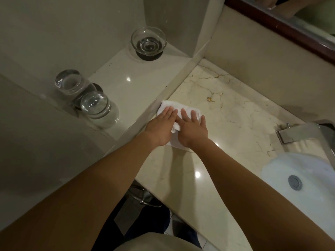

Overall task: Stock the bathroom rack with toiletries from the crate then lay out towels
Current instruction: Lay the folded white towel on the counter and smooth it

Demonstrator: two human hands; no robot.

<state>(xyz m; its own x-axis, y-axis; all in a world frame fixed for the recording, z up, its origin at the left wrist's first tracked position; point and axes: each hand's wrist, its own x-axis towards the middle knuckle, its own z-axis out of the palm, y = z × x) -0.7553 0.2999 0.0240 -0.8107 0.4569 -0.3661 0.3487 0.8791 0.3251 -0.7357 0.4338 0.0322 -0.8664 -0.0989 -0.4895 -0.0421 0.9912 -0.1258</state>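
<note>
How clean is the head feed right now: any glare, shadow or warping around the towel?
Head view: dim, warm light, with small glare dots on the counter and the ledge, none on the towel. Head view: soft arm shadows darken the counter just below the towel. Head view: wide-angle bending toward the edges, the sink washed out, left hand and right hand fairly sharp.

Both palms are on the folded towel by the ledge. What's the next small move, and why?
Probably smooth outward once, then lift both hands: the small white folded towel lies flat on the beige marble counter, left hand and right hand pressing it with straight fingers.
</note>
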